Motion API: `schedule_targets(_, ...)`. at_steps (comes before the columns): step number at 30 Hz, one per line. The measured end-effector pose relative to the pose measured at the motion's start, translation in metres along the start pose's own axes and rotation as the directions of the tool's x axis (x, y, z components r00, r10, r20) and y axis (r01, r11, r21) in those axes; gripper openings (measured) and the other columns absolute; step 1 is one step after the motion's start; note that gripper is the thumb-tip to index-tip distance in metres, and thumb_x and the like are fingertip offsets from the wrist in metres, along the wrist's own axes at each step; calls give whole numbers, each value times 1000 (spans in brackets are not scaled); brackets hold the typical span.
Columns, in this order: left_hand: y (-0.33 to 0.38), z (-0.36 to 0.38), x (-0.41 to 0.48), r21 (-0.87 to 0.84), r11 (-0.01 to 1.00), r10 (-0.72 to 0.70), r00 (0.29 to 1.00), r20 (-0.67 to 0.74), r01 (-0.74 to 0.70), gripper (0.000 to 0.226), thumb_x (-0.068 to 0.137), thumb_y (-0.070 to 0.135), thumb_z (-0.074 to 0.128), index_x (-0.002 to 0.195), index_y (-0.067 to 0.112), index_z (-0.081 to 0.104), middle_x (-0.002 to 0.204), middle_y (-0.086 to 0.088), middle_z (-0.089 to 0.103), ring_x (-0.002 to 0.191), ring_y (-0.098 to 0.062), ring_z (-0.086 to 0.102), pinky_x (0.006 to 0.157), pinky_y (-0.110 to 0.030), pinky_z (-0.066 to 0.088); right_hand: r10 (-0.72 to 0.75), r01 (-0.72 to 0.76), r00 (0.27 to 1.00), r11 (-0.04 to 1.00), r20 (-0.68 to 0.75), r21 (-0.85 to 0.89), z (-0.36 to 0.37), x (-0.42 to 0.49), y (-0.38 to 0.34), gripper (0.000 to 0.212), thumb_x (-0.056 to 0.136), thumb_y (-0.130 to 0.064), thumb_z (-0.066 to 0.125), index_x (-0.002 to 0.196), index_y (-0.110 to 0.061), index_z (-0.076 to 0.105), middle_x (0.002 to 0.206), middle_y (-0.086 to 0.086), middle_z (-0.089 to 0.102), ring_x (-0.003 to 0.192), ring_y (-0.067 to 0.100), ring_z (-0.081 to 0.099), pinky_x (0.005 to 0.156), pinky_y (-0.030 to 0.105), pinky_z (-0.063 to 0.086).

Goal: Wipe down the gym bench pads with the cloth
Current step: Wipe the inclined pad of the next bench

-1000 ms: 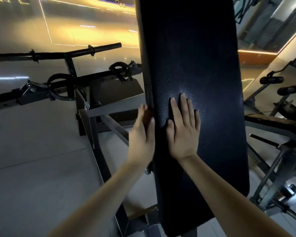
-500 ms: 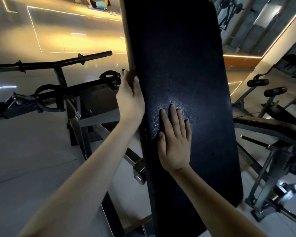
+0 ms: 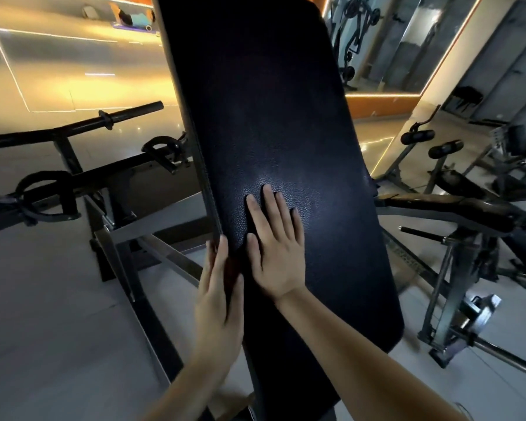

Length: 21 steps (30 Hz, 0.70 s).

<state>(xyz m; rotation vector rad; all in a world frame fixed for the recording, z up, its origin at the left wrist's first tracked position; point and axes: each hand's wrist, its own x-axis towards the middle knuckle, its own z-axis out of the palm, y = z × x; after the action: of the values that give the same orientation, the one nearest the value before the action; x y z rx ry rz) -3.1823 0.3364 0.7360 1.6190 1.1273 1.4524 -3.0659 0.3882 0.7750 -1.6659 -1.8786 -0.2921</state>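
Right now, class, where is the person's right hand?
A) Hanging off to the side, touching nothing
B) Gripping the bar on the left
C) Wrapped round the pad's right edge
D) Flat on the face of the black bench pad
D: the right hand lies with straight fingers flat on the black bench pad, while the left hand rests along the pad's left edge.

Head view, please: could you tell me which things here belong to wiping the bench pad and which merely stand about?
For the job: bench pad; left hand, flat along the pad's left edge over a dark red thing, perhaps the cloth; right hand, flat on the pad.
Standing about: barbell bar; strap handle; neighbouring bench; foam rollers.
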Motion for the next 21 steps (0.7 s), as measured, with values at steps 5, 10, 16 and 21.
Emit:
schedule_targets(5, -1, 5, 8, -41, 998, -48, 994, -97, 44, 51, 98, 30, 40, 144, 43, 20, 156, 5, 30, 143, -2, 27, 116, -25, 26, 14, -14, 1000, 1000, 0, 5, 2, 0, -1, 55, 94, -36, 25, 149, -26, 26, 159, 0, 14, 147, 16, 7, 117, 47, 12)
schedule_targets(10, 13, 0, 77, -45, 997, -79, 960, -267, 70, 50, 100, 42, 36, 145, 56, 18, 150, -15, 41, 134, -39, 42, 107, -56, 38, 11, -11, 1000, 1000, 16, -7, -1, 0, 0, 57, 92, -34, 26, 149, -27, 25, 160, -1, 11, 147, 15, 4, 118, 44, 9)
schedule_targets(16, 54, -21, 193, -17, 998, -58, 936, -347, 55, 50, 106, 24, 34, 154, 17, 20, 102, 19, 56, 84, 27, 52, 76, 5, 34, 15, -15, 1000, 1000, 8, 10, -3, -2, -3, 59, 91, -34, 30, 149, -26, 27, 159, -2, 12, 147, 14, 5, 118, 43, 9)
schedule_targets(21, 38, -25, 170, 27, 996, -77, 950, -303, 90, 52, 104, 36, 34, 144, 3, 39, 99, -7, 64, 81, -4, 62, 67, -16, 43, 12, -12, 1000, 1000, 1, 1, 0, -2, -4, 59, 90, -33, 31, 149, -26, 27, 159, -2, 14, 147, 15, 6, 118, 43, 10)
